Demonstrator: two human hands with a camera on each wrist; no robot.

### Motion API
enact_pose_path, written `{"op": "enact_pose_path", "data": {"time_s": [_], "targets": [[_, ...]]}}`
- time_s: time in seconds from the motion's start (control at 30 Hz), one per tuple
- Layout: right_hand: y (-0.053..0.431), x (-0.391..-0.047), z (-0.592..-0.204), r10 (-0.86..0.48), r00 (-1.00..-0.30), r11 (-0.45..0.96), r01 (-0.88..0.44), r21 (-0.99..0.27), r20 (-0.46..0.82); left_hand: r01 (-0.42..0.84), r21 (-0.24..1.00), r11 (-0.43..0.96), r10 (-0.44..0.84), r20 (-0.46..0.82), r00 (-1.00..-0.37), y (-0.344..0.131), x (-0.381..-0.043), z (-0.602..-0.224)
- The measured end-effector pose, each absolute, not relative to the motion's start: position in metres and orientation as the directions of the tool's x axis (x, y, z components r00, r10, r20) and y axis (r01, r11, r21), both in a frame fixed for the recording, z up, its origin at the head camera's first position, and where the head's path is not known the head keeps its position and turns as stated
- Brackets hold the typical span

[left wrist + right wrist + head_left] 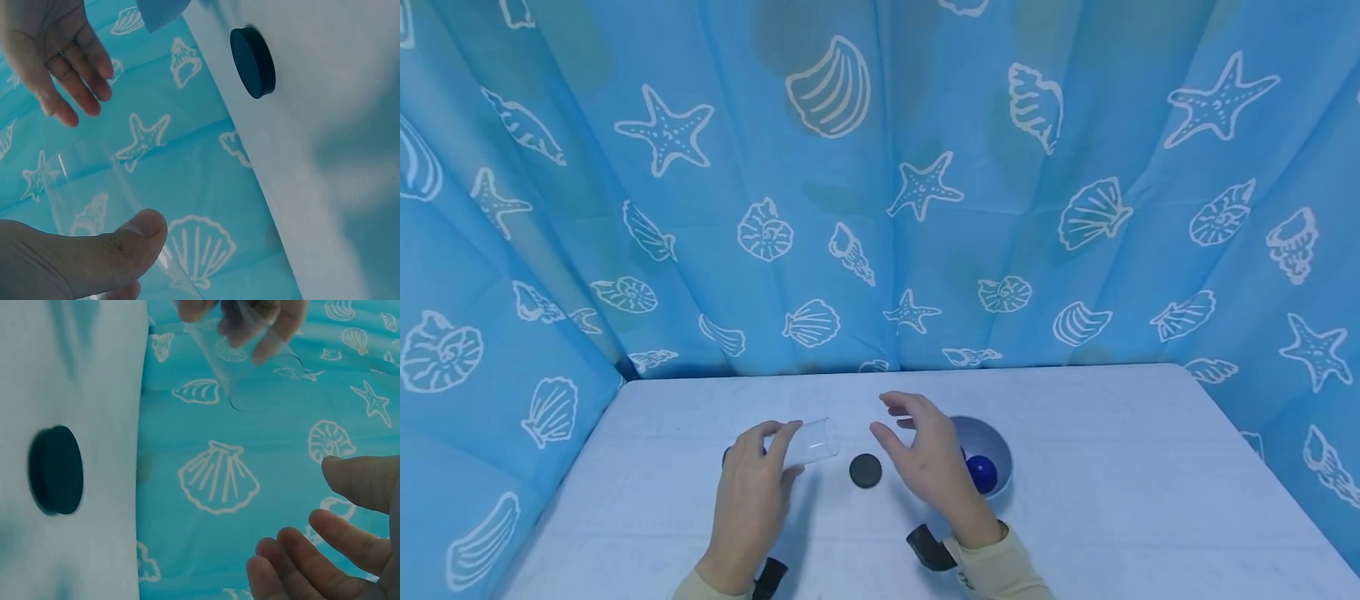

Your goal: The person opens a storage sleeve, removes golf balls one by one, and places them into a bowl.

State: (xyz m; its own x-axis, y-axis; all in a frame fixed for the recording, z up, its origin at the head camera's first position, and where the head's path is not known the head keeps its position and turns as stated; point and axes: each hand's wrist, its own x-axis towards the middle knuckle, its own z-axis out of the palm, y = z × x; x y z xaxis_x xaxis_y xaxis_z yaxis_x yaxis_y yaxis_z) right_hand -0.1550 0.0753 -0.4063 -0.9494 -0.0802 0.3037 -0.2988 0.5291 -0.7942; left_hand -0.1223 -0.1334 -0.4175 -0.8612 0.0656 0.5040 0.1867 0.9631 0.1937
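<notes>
My left hand [751, 479] grips a clear cylindrical container [812, 442], thumb on one side and fingers on the other. The container lies tilted on its side above the table, its open-looking end toward my right hand. My right hand [928, 458] holds nothing; its fingers are spread and loosely bent, apart from the container. Between the hands, a round black lid-like disc [866, 471] lies flat on the table; its thick edge shows in the left wrist view [255, 62]. The container looks see-through in the right wrist view.
Just right of my right hand stands a grey-blue bowl [1002, 450], partly hidden by that hand. A shiny dark blue ball [982, 473] lies in it, with part of another beside it. A white cloth covers the table [1112, 467]; a blue shell-patterned curtain [880, 208] hangs behind and at both sides.
</notes>
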Motion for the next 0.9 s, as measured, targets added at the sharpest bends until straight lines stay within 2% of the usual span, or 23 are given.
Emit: {"op": "enact_pose_path", "data": {"time_s": [0.63,0.9], "targets": [[0.059,-0.151,-0.42,-0.165,-0.948,0.418,-0.316,-0.852,0.271,0.224,0.172,0.959,0.102,0.527,-0.844,-0.136,-0.123,-0.42],[0.054,-0.15,-0.425,-0.172,-0.949,0.419,-0.312,-0.853,0.263,0.242,0.166,0.956,0.121,0.53,-0.839,-0.137,-0.124,-0.421]]}}
